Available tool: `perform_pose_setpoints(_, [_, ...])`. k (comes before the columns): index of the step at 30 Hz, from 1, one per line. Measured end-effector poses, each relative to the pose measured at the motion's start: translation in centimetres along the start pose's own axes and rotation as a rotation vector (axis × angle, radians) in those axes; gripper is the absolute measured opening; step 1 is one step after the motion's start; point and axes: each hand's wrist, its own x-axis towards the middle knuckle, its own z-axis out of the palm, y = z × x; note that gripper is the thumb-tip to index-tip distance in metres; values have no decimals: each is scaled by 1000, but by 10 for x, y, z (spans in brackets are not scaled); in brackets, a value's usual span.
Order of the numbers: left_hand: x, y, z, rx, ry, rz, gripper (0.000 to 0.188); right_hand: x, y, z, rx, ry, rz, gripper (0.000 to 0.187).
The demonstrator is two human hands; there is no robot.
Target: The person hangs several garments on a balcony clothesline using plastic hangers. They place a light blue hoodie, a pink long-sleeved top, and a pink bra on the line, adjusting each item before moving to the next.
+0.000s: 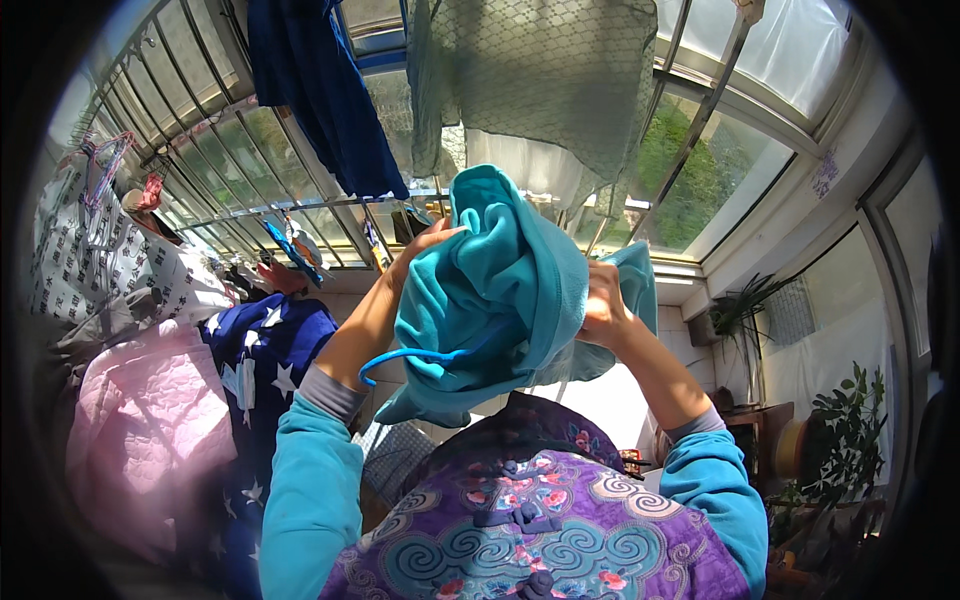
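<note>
Pink quilt (150, 430) lies at lower left of frame. At centre, left hand (415, 250) and right hand (600, 305) both grip closed on a teal garment (500, 290), blue hanger (415, 356) protruding beneath. Potted plant (845, 420) stands at right.

1. The person wore a quilted purple vest (540, 530) patterned with teal spirals, pale scrolls and small pink flowers.
2. Dark knotted fabric buttons (518, 516) closed the vest down its front.
3. Beneath it was a bright turquoise long-sleeved top; the left sleeve (312, 500) and the right sleeve (722, 488) were both pushed back from the wrists.
4. A grey ribbed cuff (330, 392) of an under-layer showed past each turquoise sleeve end.
5. Both forearms were bare above the cuffs.
</note>
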Motion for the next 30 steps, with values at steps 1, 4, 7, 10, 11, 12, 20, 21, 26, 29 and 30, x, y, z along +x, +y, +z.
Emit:
perform_pose_setpoints(1, [3,28,-8,-106,-89,104,53,-6,0,-5,8,-33,36,22])
perform_pose_setpoints(4, [2,77,-17,-347,-309,160,68,-17,2,-10,-134,-75,84,24])
perform_pose_setpoints(7, [5,79,-3,-148,-264,-117,81,-27,1,-8,-37,-41,125,24])
perform_pose_setpoints(10, [-3,71,25,592,-255,-87,94,-39,-2,-9,-49,0,241,20])
perform_pose_setpoints(11, [-7,76,33,508,-364,-78,102,-40,-2,-9,10,-91,362,19])
perform_pose_setpoints(12, [-8,79,42,419,-459,-90,119,-42,-2,-11,50,-103,362,20])
perform_pose_setpoints(20, [-35,148,46,895,-166,434,32,-20,-13,-15,-187,-78,269,35])
perform_pose_setpoints(21, [-33,154,33,708,-31,497,29,-16,-16,-16,-245,-52,285,43])
perform_pose_setpoints(26, [-44,92,-21,208,476,473,23,1,-16,-21,-286,191,418,53])
perform_pose_setpoints(29, [-66,50,-27,687,665,492,25,8,-9,-18,-277,274,556,49])
perform_pose_setpoints(30, [-70,40,-21,977,652,518,28,10,-7,-15,-280,265,596,48])
